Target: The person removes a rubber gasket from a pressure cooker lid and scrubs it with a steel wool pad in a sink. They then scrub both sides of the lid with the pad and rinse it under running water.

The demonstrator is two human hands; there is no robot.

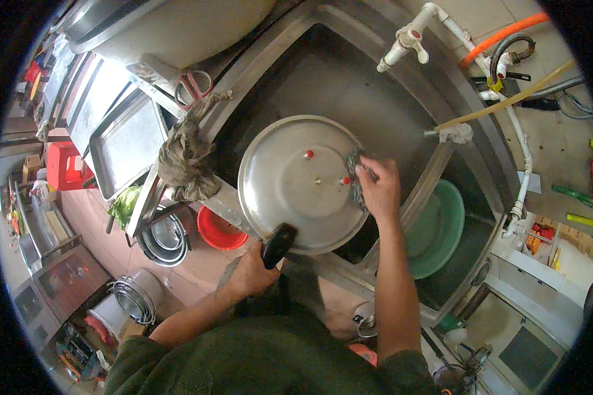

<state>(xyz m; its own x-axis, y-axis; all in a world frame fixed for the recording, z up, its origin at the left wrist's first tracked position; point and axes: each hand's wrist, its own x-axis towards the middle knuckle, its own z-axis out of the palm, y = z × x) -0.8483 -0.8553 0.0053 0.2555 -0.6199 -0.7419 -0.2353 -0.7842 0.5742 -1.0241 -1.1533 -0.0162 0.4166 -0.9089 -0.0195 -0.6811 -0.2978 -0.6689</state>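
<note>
A round metal pressure cooker lid (291, 197) with red-topped valves lies over the near edge of a stainless steel sink (321, 74). My left hand (257, 269) grips the lid by its black handle (278, 245) at the near side. Pressed against the lid's right rim is a metal scouring pad (357, 173), which my right hand (378, 185) holds between thumb and fingers. The underside of the lid is hidden.
A white tap (407, 39) and a yellowish hose (504, 101) reach over the sink. A green basin (437, 232) sits in the right compartment. At left are a crumpled grey cloth (185, 158), red-handled scissors (193, 89) and a metal tray (128, 143); a red basin (220, 229) stands below.
</note>
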